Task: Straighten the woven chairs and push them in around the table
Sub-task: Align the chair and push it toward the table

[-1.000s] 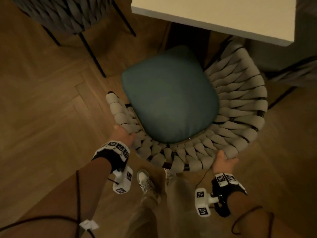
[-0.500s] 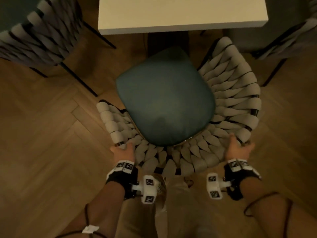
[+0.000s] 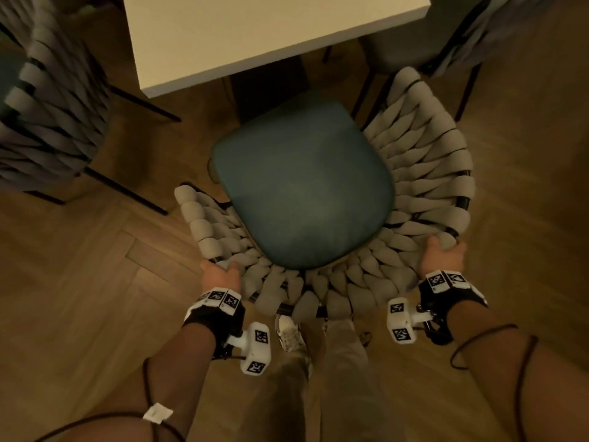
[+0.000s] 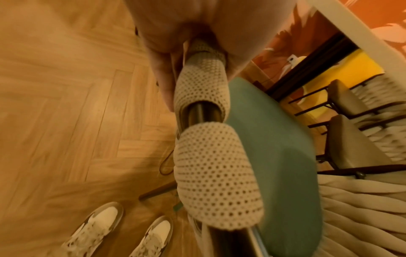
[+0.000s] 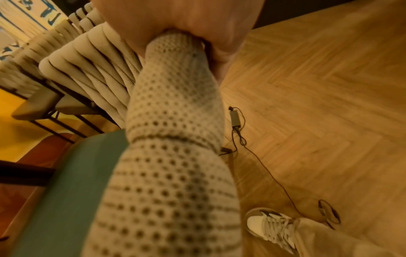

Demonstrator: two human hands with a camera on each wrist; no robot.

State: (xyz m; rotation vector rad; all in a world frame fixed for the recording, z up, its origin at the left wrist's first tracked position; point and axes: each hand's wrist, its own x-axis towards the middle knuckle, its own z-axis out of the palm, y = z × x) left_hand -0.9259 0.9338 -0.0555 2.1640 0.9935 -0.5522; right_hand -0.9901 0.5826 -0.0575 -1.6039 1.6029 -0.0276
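Observation:
A woven chair (image 3: 424, 173) with beige padded straps and a teal seat cushion (image 3: 302, 186) stands just before the white table (image 3: 255, 36), its front edge near the table's corner and its seat turned a little to the left. My left hand (image 3: 220, 274) grips the back rim on the left; the left wrist view shows its fingers (image 4: 162, 69) curled round the strap-wrapped metal rail (image 4: 203, 111). My right hand (image 3: 441, 255) grips the rim on the right, its fingers (image 5: 222, 52) wrapped over a mesh strap (image 5: 173, 97).
Another woven chair (image 3: 54, 116) stands at the left of the table and a third (image 3: 478, 30) at the far right. My legs and white shoes (image 3: 288, 333) are right behind the held chair. A thin cable with a small box (image 5: 236, 120) lies on the herringbone wood floor.
The chair has turned and its seat front now sits closer to the table edge. Both hands slid outward along the back rim, the right one further round to the right.

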